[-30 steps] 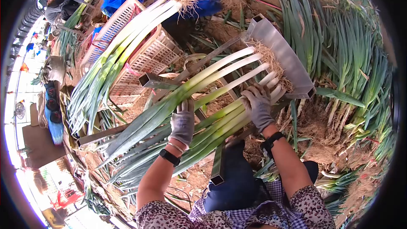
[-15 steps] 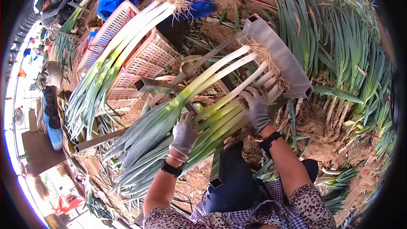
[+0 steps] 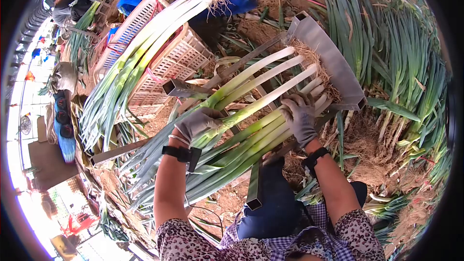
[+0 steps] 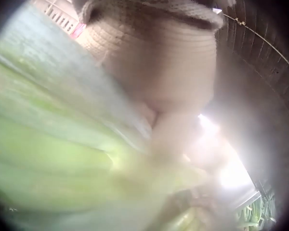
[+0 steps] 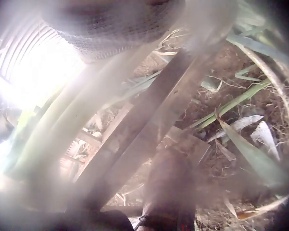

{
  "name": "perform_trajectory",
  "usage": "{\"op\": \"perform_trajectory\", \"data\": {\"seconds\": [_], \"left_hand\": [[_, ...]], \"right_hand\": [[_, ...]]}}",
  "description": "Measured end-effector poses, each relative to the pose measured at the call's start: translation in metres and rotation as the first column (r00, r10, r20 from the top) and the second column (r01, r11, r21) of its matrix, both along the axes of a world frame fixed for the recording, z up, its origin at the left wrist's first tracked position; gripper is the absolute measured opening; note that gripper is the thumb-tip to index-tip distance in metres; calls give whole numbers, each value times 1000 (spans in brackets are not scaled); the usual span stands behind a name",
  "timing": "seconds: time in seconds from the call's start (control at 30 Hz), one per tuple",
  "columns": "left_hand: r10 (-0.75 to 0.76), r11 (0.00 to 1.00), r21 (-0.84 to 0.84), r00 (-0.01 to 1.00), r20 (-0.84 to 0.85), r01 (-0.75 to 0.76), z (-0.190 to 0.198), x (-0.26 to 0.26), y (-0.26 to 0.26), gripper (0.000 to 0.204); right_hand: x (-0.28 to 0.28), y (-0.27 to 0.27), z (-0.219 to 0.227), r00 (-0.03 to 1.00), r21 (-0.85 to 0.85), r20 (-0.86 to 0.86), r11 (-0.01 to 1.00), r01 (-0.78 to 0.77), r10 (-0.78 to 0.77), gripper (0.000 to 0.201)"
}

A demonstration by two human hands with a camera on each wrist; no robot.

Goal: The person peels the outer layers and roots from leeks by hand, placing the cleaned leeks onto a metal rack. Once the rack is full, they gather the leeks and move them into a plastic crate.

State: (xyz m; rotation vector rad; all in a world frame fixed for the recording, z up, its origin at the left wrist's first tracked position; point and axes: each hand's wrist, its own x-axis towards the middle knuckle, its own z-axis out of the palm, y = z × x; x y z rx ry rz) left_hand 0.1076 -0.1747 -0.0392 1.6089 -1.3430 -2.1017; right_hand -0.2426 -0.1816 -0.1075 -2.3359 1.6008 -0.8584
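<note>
Closest to me, the person's patterned sleeves and dark-clad knees [image 3: 270, 208] sit under a metal frame [image 3: 254, 188] of square tubing. Across it lies a row of long leeks [image 3: 251, 116], white shanks pointing away, green tops fanning back to the left over the dirt. The gloved left hand [image 3: 197, 122] has its fingers curled over one stalk about where green fades to white; the gloved right hand [image 3: 300, 116] lies on the pale shanks with fingers bent over them, nearer the roots. Beyond the hands, the hairy root ends butt against an upright metal plate [image 3: 333, 70], some touching it and some just short. To square the bundle well, I would say each stalk wants nudging endwise until its roots meet that plate, one hand steadying the pile so the rest do not roll off the rails.

Further off, a second bundle [image 3: 145, 53] rests across a pale plastic crate [image 3: 169, 63], with loose heaps of leeks [image 3: 401, 67] on the right. The head view alone shows this layout. The left wrist view is blurred, seemingly only glove cuff and green leaf; the right wrist view looks under the stalks to the frame's crossbars [image 5: 149, 139] and the littered soil
</note>
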Motion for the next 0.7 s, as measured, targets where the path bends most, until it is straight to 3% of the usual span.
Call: {"op": "perform_trajectory", "data": {"seconds": [0.13, 0.33, 0.43, 0.53, 0.57, 0.67, 0.7], "left_hand": [[-96, 995, 6, 995, -26, 97, 5, 3, -7, 37], [-55, 997, 43, 996, -67, 58, 1, 4, -5, 36], [-133, 989, 56, 990, -44, 135, -3, 3, -6, 34], [-205, 978, 29, 978, 25, 205, -2, -13, -2, 31], [-289, 955, -21, 946, 148, 295, -15, -13, 0, 27], [-270, 946, -80, 898, 347, 315, -16, -30, 10, 22], [-131, 956, -193, 907, 400, 223, -13, -39, 21, 19]], "right_hand": [[1, 1, 1, 1000, 1, -10, 1000, 14, -14, 27], [-1, 2, 5, 1000, 26, -11, 1000, -10, 10, 29], [0, 1, 1, 1000, 16, 6, 1000, 0, -1, 26], [-2, 3, -3, 998, 89, -65, 996, 14, -9, 27], [-2, 3, -5, 993, 31, -116, 999, 31, -27, 31], [-2, 5, -9, 983, 66, -175, 996, 65, -53, 34], [-2, 5, -9, 982, 43, -177, 997, 70, -61, 36]]}}
